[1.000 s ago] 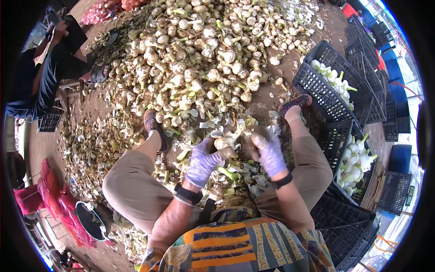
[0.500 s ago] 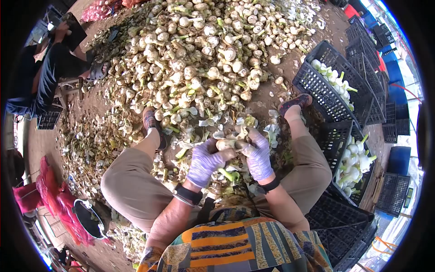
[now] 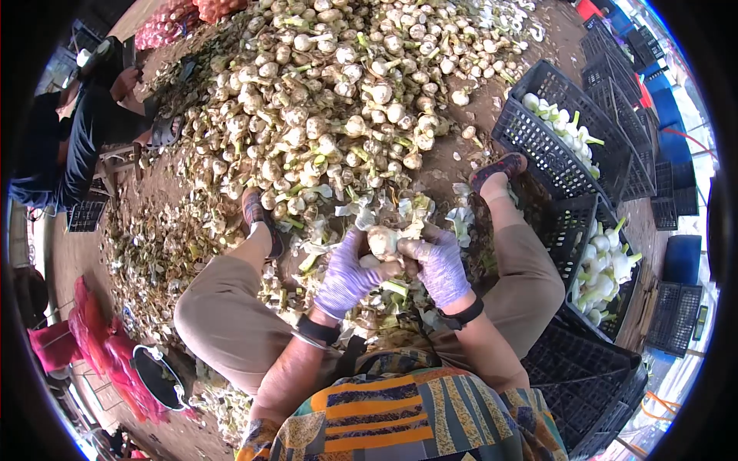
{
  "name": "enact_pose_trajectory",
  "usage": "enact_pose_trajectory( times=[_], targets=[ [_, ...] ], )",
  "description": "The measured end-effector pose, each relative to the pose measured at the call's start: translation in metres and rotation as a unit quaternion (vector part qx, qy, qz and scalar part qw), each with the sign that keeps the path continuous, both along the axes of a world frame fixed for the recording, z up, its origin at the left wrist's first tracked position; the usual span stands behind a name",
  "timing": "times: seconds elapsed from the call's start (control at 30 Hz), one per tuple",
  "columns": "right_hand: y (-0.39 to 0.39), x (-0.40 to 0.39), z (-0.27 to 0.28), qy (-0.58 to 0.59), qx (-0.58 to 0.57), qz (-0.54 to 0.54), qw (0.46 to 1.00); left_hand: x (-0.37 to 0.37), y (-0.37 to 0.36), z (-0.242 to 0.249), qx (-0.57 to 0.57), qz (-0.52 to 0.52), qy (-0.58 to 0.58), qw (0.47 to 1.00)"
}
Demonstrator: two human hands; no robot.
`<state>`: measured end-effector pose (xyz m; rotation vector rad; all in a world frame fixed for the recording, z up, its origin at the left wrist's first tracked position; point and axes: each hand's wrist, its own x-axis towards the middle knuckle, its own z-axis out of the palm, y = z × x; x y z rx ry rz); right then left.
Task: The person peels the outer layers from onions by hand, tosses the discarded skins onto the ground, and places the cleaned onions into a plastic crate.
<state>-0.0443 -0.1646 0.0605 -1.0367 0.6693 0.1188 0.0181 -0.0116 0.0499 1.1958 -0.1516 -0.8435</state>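
Observation:
A garlic bulb (image 3: 381, 241) with brownish outer skin is held between my two gloved hands, above loose peelings on the ground. My left hand (image 3: 347, 275), in a purple glove with bare fingertips, closes around its left and lower side. From the right, my right hand (image 3: 438, 265) grips the bulb's edge with thumb and fingers pressed in; the fingertips are partly hidden. Pale strips of garlic skin (image 3: 357, 211) lie just beyond. Under my hands is a cut green stalk (image 3: 393, 289). In front spreads a large pile of unpeeled garlic (image 3: 323, 115).
Black crates with cleaned white garlic, a far crate (image 3: 530, 142) and a nearer crate (image 3: 565, 246), stand at my right. A dark crate (image 3: 580, 376) sits beside my hip. At left are a bucket (image 3: 157, 376), red mesh bags (image 3: 96, 330) and a seated person (image 3: 81, 146).
The bulb has turned from lying sideways to showing its rounded face, and both hands have shifted their grip on it. The person at left has moved their hand lower.

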Motion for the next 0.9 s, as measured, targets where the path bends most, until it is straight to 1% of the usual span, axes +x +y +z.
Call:
enact_pose_trajectory(
  times=[0.07, 0.1, 0.13, 0.17, 0.2, 0.23, 0.27, 0.33, 0.37, 0.4, 0.47, 0.5, 0.53, 0.6, 0.67, 0.7, 0.73, 0.77, 0.8, 0.87, 0.9],
  targets=[
    [0.010, 0.005, 0.010, -0.032, 0.067, -0.084, 0.994, -0.006, -0.003, 0.007, 0.047, 0.056, -0.121, 0.990],
    [0.012, 0.007, 0.023, -0.039, 0.096, -0.074, 0.992, -0.005, -0.002, -0.006, 0.044, 0.069, -0.134, 0.988],
    [0.008, 0.004, 0.012, -0.038, 0.096, -0.074, 0.992, -0.003, 0.002, 0.000, 0.044, 0.069, -0.133, 0.988],
    [0.002, -0.001, -0.006, -0.051, -0.061, -0.007, 0.997, 0.002, 0.008, 0.011, 0.042, 0.038, -0.062, 0.996],
    [-0.002, -0.006, -0.020, -0.063, -0.216, 0.062, 0.973, 0.005, 0.011, 0.016, 0.040, 0.007, 0.010, 0.999],
    [0.000, -0.002, -0.012, -0.094, -0.258, 0.073, 0.959, 0.005, 0.012, 0.013, 0.014, 0.007, 0.025, 1.000],
    [0.000, -0.001, -0.015, -0.094, -0.257, 0.074, 0.959, 0.006, 0.015, 0.012, 0.016, 0.008, 0.025, 1.000],
    [0.001, 0.002, -0.022, -0.209, -0.320, 0.040, 0.923, 0.006, 0.022, 0.006, -0.034, -0.070, 0.155, 0.985],
    [-0.001, 0.004, -0.020, -0.193, -0.274, 0.064, 0.940, 0.002, 0.020, -0.005, -0.026, -0.064, 0.132, 0.989],
    [-0.001, 0.007, -0.022, -0.193, -0.273, 0.066, 0.940, 0.002, 0.021, -0.010, -0.025, -0.062, 0.132, 0.989],
    [0.003, 0.016, -0.026, -0.140, -0.164, 0.086, 0.973, 0.007, 0.023, -0.010, -0.086, -0.092, 0.232, 0.965],
    [0.002, 0.016, -0.022, -0.119, -0.025, 0.054, 0.991, 0.008, 0.024, -0.006, -0.100, -0.090, 0.249, 0.959],
    [-0.001, 0.020, -0.023, -0.105, 0.039, 0.005, 0.994, 0.008, 0.023, -0.003, -0.099, -0.088, 0.246, 0.960],
    [-0.016, 0.014, -0.036, -0.125, 0.095, -0.101, 0.982, 0.006, 0.020, 0.001, -0.036, -0.014, 0.115, 0.993],
    [-0.021, 0.005, -0.027, -0.119, 0.082, -0.119, 0.982, 0.005, 0.017, -0.011, -0.041, 0.004, 0.118, 0.992],
    [-0.022, 0.001, -0.021, -0.087, -0.048, -0.014, 0.995, 0.002, 0.011, -0.016, -0.010, 0.005, 0.073, 0.997],
    [-0.021, -0.002, -0.015, -0.050, -0.177, 0.091, 0.979, 0.000, 0.004, -0.009, 0.020, 0.004, 0.029, 0.999],
    [-0.007, 0.000, -0.015, -0.124, -0.187, 0.052, 0.973, -0.002, -0.001, 0.002, 0.005, -0.007, 0.038, 0.999],
    [-0.014, -0.005, -0.022, -0.103, -0.112, 0.052, 0.987, 0.000, 0.006, -0.005, 0.023, -0.052, 0.035, 0.998],
    [-0.011, 0.000, -0.004, -0.091, 0.035, -0.012, 0.995, 0.002, 0.020, -0.013, -0.021, -0.008, 0.164, 0.986],
    [-0.014, 0.000, -0.006, -0.089, 0.036, -0.010, 0.995, 0.003, 0.022, -0.016, -0.014, 0.008, 0.172, 0.985]
  ],
)
